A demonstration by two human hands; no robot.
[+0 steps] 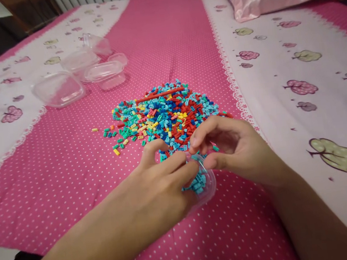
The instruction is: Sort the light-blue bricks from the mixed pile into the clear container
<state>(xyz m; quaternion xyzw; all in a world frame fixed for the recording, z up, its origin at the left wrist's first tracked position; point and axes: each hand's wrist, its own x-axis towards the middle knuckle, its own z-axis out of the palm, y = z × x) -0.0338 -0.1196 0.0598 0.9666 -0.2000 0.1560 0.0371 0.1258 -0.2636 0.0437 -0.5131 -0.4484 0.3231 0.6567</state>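
The clear tub [210, 189] is on the near side of the heap [165, 116], below and between the two hands, with light-blue bricks [199, 183] inside it. The left hand [163, 181] arches over the tub from the left, its back to the camera and covering much of the tub's left side. Its fingers are bent, the index finger raised toward the heap's near edge and the others curled down over the tub. Whether those fingers grip the tub or a brick is hidden.

The right hand [240, 151] is just right of the tub and a little above it, thumb and fingers curved with a clear gap between them. Its thumb tip is by the tub's rim and its index tip points left, close to the left hand's fingers. A green brick [215, 147] shows in that gap; I cannot tell whether it is held.

The heap of small bricks, blue, green, red and yellow, spreads beyond both hands on the pink bed [157, 40]. A red rod [160, 95] lies across its far side. Other tubs [59, 89] stand farther off to the left.
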